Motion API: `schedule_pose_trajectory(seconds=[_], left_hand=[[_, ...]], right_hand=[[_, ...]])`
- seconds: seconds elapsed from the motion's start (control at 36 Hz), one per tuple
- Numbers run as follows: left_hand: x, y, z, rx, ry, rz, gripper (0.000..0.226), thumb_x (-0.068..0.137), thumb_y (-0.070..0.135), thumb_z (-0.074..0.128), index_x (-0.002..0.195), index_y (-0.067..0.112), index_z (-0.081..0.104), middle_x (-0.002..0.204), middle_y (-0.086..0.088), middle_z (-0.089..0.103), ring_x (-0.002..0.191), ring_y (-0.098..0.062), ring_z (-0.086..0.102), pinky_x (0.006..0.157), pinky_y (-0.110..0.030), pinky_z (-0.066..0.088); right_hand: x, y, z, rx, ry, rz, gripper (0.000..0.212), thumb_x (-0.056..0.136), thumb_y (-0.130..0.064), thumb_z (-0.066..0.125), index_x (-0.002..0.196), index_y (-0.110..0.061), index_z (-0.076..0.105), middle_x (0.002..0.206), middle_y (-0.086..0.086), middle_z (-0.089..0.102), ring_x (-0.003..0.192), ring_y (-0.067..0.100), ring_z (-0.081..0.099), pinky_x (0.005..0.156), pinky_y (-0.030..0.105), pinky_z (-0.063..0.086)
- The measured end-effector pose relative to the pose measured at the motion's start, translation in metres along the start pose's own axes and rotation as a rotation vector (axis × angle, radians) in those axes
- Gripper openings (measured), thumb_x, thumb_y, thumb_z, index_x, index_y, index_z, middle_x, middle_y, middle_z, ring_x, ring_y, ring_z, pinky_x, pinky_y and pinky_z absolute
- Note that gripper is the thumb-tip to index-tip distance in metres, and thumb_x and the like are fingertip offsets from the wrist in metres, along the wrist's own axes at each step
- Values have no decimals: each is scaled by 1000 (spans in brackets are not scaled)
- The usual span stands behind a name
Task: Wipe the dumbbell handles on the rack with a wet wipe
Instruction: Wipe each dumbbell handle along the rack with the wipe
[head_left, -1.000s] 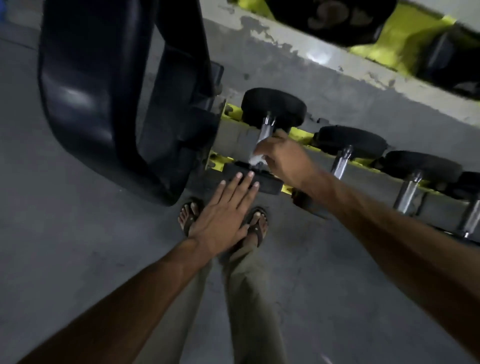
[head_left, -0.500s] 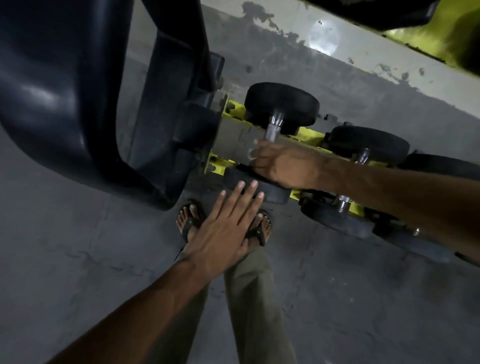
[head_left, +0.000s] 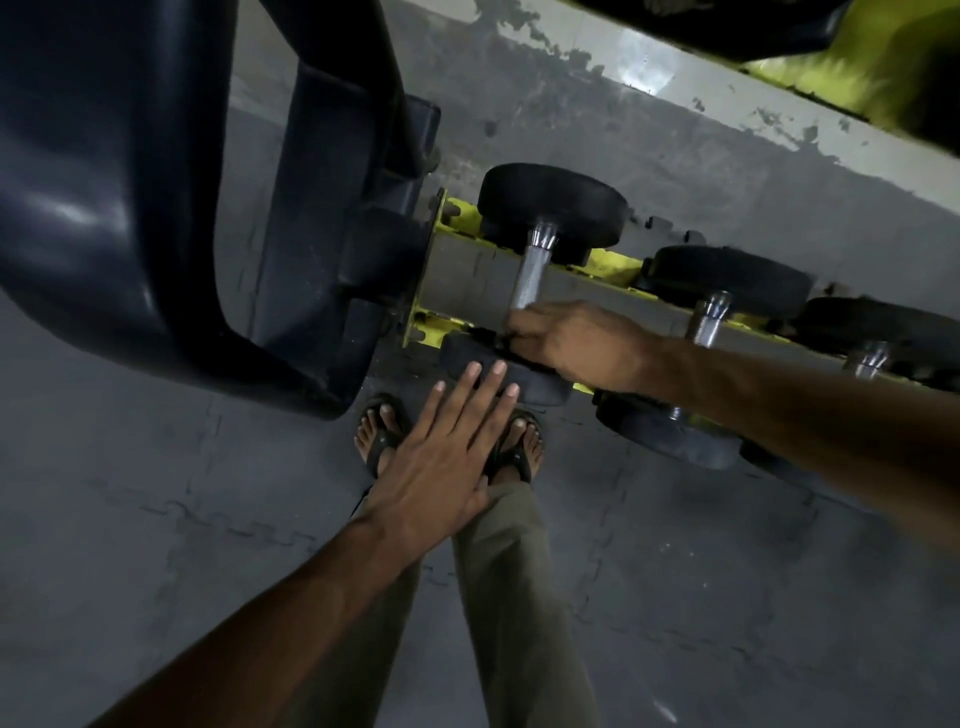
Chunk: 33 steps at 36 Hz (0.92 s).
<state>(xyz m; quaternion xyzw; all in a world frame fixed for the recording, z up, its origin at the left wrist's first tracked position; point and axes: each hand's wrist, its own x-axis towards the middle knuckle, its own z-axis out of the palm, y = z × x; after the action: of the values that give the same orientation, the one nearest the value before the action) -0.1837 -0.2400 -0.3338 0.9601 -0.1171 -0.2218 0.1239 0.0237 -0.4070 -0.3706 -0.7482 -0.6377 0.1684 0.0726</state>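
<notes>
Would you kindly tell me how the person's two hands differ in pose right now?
The left hand is flat with straight, spread fingers, its tips at the near dumbbell head; the right hand curls at the lower end of the knurled handle. The left holds nothing; whether the right holds a wipe is hidden. Both reach toward the same leftmost dumbbell.

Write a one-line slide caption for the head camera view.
Right hand grips the near end of the first dumbbell's knurled handle on the yellow rack; left hand hovers open.
</notes>
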Motion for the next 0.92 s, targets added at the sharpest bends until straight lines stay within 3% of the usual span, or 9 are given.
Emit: schedule_pose_trajectory(seconds=[0.08,0.19,0.25,0.39,0.5,0.58,0.69,0.81,0.92], left_hand=[[1,1,-2,-4,-11,-5,120,85,43,72,166,9,-10,173,-16,-18,161,-35,-9,129,-54,17],[0,1,-4,-7,-18,-4,118,85,41,70,166,9,-10,173,-16,-18,161,-34,-11,129,-54,17],[0,1,-4,-8,-24,-3,117,86,42,70,166,9,-10,172,-17,-19,161,-35,-12,129,-54,17],[1,3,-3,7,-27,-5,119,87,46,70,165,7,-10,172,-18,-19,161,-36,-11,129,-53,18],[1,2,-3,21,-39,-3,120,87,47,70,165,8,-11,172,-18,-20,161,-36,-11,129,-53,17],[0,1,-5,19,-41,-1,119,87,43,71,165,8,-11,172,-17,-19,161,-36,-11,129,-53,16],[0,0,-6,28,-46,5,120,87,45,72,165,7,-10,172,-18,-19,161,-36,-11,130,-53,15],[0,2,-5,32,-35,4,118,88,48,70,165,6,-9,172,-19,-18,160,-37,-10,130,-53,15],[0,2,-5,40,-40,-1,120,86,47,71,165,6,-9,172,-19,-17,161,-37,-9,130,-52,14]], right_hand=[[-6,-16,9,277,138,410,16,91,-8,59,102,-15,67,109,6,61,87,26,66,69,39,56],[-14,-32,29,812,295,1000,9,89,-7,70,86,-16,69,89,0,70,87,19,67,81,39,56],[-10,-35,37,976,275,1131,10,91,-8,69,85,-17,71,87,-1,72,88,18,69,82,36,55],[21,-20,30,1425,274,1228,28,89,12,49,95,-2,74,86,6,74,77,12,71,77,24,56],[25,-8,34,1584,220,1237,32,81,12,52,105,9,73,106,26,73,104,41,69,98,47,55],[14,-14,32,1556,240,1261,31,81,15,51,102,8,72,107,32,70,91,38,69,89,44,54],[-8,-18,24,1506,260,1240,35,85,14,58,84,-15,77,89,13,74,78,19,67,72,29,54],[2,-14,19,1478,224,1245,23,83,15,58,93,4,75,89,21,72,79,24,67,74,31,54],[23,-9,20,1552,184,1338,27,81,21,48,97,10,67,77,19,62,63,23,61,52,22,52]])
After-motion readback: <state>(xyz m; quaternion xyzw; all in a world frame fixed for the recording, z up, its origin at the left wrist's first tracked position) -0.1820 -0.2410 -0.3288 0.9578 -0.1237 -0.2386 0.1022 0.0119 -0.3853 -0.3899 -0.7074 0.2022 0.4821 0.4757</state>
